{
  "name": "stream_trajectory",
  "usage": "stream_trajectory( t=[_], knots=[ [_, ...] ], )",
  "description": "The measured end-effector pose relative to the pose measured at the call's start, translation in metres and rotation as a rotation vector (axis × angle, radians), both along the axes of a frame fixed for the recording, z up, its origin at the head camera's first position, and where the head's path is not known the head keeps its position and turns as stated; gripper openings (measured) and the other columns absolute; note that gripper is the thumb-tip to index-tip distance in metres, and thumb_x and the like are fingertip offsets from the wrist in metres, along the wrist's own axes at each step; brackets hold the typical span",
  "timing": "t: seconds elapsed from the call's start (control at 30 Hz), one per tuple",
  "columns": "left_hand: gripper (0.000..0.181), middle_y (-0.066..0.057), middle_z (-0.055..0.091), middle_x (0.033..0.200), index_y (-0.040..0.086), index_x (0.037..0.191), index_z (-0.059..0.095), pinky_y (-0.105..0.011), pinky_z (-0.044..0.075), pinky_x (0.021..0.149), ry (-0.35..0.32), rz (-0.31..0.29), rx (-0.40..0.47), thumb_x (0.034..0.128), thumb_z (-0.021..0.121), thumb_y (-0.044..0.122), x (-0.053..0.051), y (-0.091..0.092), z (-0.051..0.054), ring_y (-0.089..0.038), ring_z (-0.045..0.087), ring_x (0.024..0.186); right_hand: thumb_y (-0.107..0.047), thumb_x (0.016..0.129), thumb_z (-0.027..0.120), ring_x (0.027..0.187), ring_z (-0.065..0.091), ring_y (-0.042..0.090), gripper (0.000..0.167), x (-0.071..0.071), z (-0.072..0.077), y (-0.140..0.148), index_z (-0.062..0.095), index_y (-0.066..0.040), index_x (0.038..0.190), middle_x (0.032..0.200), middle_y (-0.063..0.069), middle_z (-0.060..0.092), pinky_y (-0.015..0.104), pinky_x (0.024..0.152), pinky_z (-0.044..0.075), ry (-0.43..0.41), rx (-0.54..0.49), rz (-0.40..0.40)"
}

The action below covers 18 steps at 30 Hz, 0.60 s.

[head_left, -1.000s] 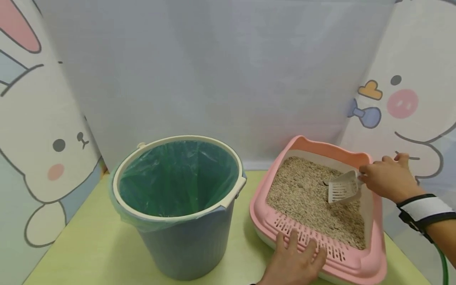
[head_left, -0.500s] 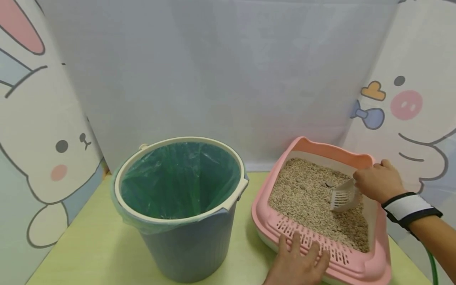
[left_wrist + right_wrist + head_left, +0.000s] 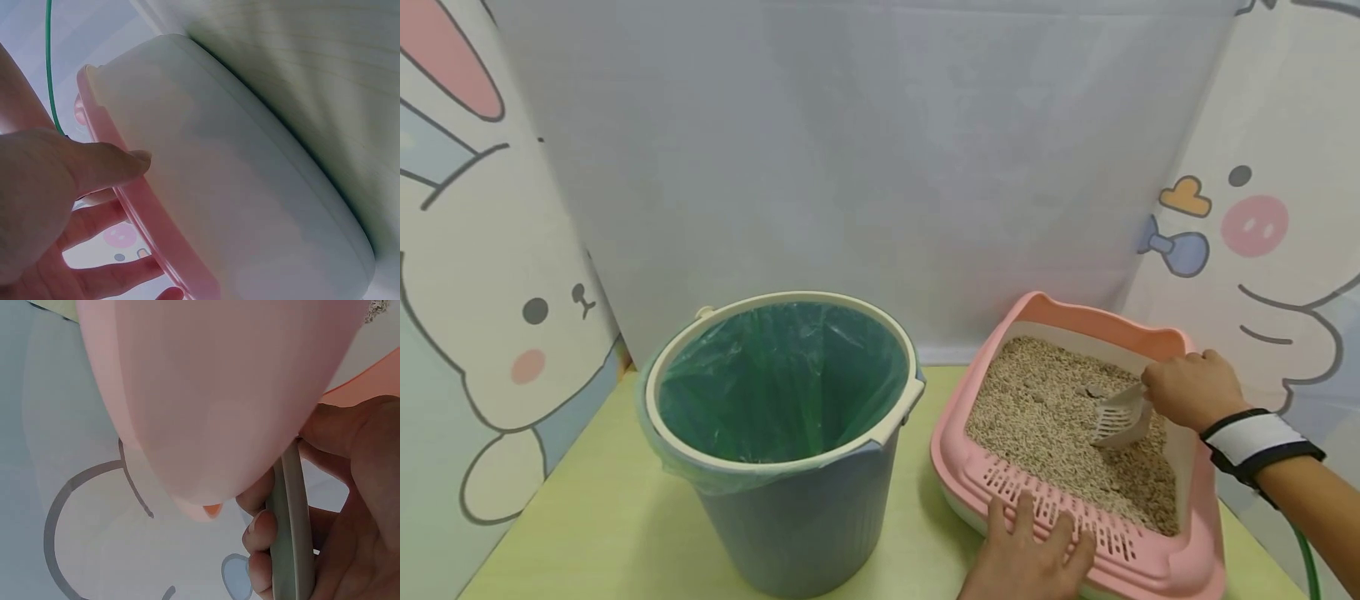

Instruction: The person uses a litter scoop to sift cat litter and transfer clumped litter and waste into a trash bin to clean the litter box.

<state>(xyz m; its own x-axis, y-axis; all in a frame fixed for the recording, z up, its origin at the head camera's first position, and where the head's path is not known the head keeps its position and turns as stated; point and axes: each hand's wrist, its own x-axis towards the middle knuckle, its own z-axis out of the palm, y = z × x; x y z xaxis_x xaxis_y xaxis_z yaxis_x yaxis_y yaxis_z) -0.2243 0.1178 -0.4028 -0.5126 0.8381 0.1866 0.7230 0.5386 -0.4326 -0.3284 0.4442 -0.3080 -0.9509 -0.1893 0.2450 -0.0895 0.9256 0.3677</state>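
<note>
A pink-rimmed litter box (image 3: 957, 421) stands at the right of the head view, filled with tan pellet litter (image 3: 1033, 408). My right hand (image 3: 1197, 388) grips the handle of a pale slotted litter scoop (image 3: 1117, 421), whose head is tilted with its front edge in the litter. The right wrist view shows the fingers curled round the scoop's handle (image 3: 292, 531). A small dark clump (image 3: 1095, 390) lies just behind the scoop. My left hand (image 3: 1028, 552) holds the box's front rim, fingers spread over the slotted ledge, thumb (image 3: 119, 164) against the outer side.
Left of the litter box stands a grey bucket (image 3: 797, 529) lined with a green bag (image 3: 760, 383). Both stand on a yellowish table (image 3: 602, 517). A grey-white cloth wall (image 3: 880, 167) closes off the back, and cartoon-printed panels (image 3: 482, 292) flank both sides.
My right hand has moved slightly left and down with the scoop, tilting its head more steeply into the litter. A dark clump shows more plainly behind it. The left hand stays on the rim.
</note>
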Motion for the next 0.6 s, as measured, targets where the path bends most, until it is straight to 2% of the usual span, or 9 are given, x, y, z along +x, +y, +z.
stream_trajectory(
  t=[0.17, 0.4, 0.6],
  knots=[
    [0.078, 0.019, 0.046, 0.16, 0.043, 0.162, 0.031, -0.054, 0.049, 0.109, 0.005, -0.005, 0.003, 0.0978, 0.014, 0.083, -0.001, -0.001, 0.0, -0.027, 0.053, 0.144, -0.015, 0.086, 0.081, 0.049, 0.048, 0.018, 0.032, -0.004, -0.002, -0.001, 0.06, -0.016, 0.063, 0.052, -0.005, 0.05, 0.043, 0.056, 0.041, 0.001, -0.014, 0.0],
    [0.072, 0.017, 0.05, 0.156, 0.042, 0.157, 0.04, -0.052, 0.051, 0.106, 0.012, -0.037, 0.06, 0.1002, 0.021, 0.08, -0.003, -0.002, -0.001, -0.028, 0.057, 0.14, -0.017, 0.089, 0.077, 0.054, 0.052, 0.019, 0.015, -0.009, -0.006, 0.005, 0.073, -0.015, 0.075, 0.06, -0.004, 0.062, 0.043, 0.059, 0.039, -0.084, -0.091, -0.047],
    [0.072, 0.02, 0.049, 0.156, 0.044, 0.159, 0.037, -0.052, 0.05, 0.106, 0.004, -0.024, 0.033, 0.0999, 0.018, 0.081, -0.002, 0.0, 0.0, -0.027, 0.056, 0.141, -0.018, 0.091, 0.076, 0.052, 0.05, 0.019, 0.012, -0.009, -0.008, 0.011, 0.076, -0.015, 0.08, 0.059, -0.005, 0.062, 0.043, 0.058, 0.038, -0.095, -0.096, -0.058]
  ],
)
